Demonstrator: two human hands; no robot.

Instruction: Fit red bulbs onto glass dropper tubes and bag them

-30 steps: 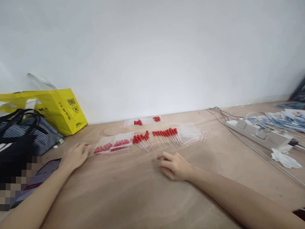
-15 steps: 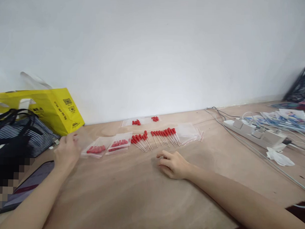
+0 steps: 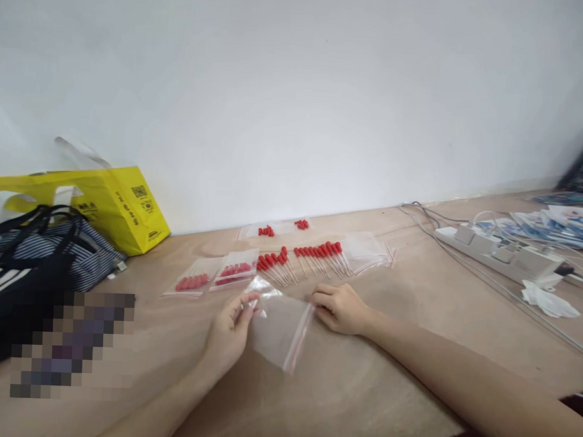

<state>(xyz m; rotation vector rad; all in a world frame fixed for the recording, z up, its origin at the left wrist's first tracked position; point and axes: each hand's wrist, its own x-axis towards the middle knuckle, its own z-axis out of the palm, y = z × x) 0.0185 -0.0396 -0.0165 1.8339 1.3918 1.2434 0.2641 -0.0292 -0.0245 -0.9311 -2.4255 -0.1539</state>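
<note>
My left hand [image 3: 231,328] pinches a clear zip-lock bag [image 3: 278,323] between thumb and fingers by its left edge. The bag hangs over the tabletop, flat and with no contents showing, its red-lined strip to the right. At the bag's upper right corner is my right hand [image 3: 342,308], low over the table with curled, closed fingers; whether they grip the corner I cannot tell. Just beyond lie several red-tipped sticks [image 3: 277,269] in a fanned group, and a second row of red-tipped sticks [image 3: 321,256] to its right.
Bags with red pieces [image 3: 192,282] lie at left, more red pieces [image 3: 266,231] by the wall. Clear bags [image 3: 364,250] are stacked right of the sticks. A yellow bag [image 3: 129,206] and striped bag [image 3: 92,256] stand left. A power strip [image 3: 495,254] with cables sits right.
My left hand has come from the far left to the middle, now with a clear zip-lock bag in it. My right hand has stayed nearly in place. The view has shifted slightly.
</note>
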